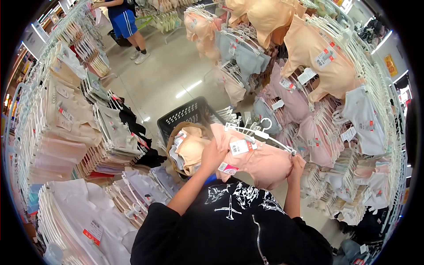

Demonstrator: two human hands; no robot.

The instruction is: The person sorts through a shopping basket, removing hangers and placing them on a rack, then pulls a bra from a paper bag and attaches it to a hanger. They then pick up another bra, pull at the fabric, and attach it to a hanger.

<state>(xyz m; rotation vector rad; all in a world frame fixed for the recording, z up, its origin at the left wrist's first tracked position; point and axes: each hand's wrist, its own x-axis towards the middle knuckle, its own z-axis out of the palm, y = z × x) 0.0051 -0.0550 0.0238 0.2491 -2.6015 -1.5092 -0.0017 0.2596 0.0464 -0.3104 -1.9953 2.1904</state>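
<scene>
Right of centre: left hand and right hand are gripping opposite ends of the pink bra | its long axis is sloping down rightward between them | centre: black basket is standing beyond | upper left: person is standing.

Two hands hold one pink bra with one hanger, two tags.

Site type: retail clothing shop, undergarment section.
Indicators: dense racks of bras and other garments on white hangers at left and right; red-and-white price labels on the stock; black perforated shopping basket ahead; glossy tiled floor reflecting strip lights, forming an aisle between racks.
</scene>
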